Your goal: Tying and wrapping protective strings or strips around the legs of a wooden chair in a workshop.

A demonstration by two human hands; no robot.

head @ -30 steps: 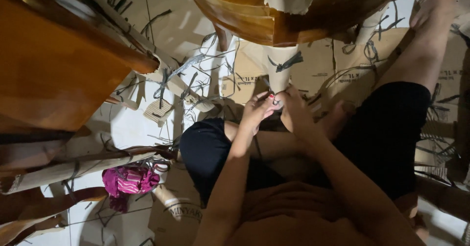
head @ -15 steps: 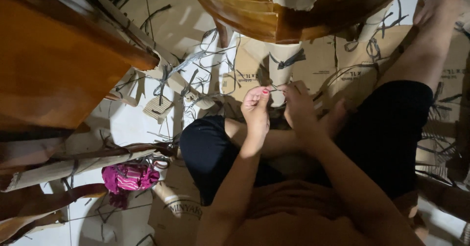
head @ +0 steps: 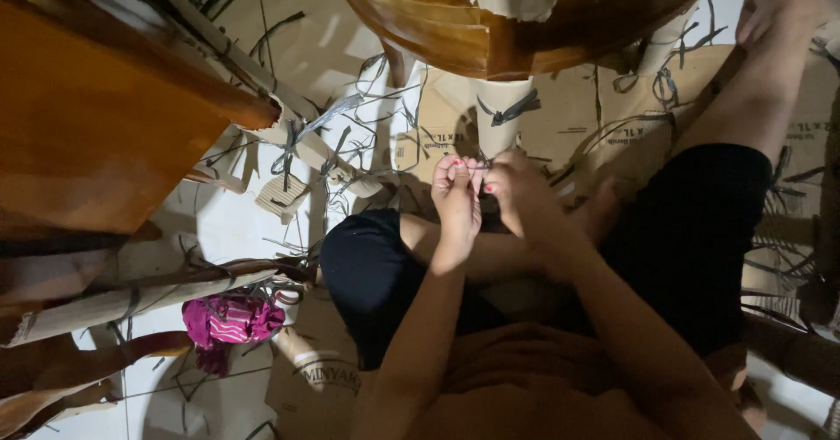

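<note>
Both hands meet in front of the person's knees, fingertips drawn close together. Left hand [head: 457, 197] is curled, thumb and forefinger pinched on something small and thin; right hand [head: 518, 193] is likewise curled, its fingertips pinched against the same spot, touching the left. What they nip is too small and dim to tell, perhaps a dark strip [head: 477, 167].

Largest around them is the orange wooden furniture [head: 96, 134] at the left, then a round wooden piece [head: 455, 20] overhead. Flattened cardboard [head: 577, 116] covers the floor [head: 236, 230] beneath the crossed legs. A cardboard-wrapped furniture leg [head: 503, 116] stands just beyond the hands. A pink cloth bundle [head: 229, 319] lies well apart at the lower left. Thin dark strips [head: 350, 134] are scattered across the floor.
</note>
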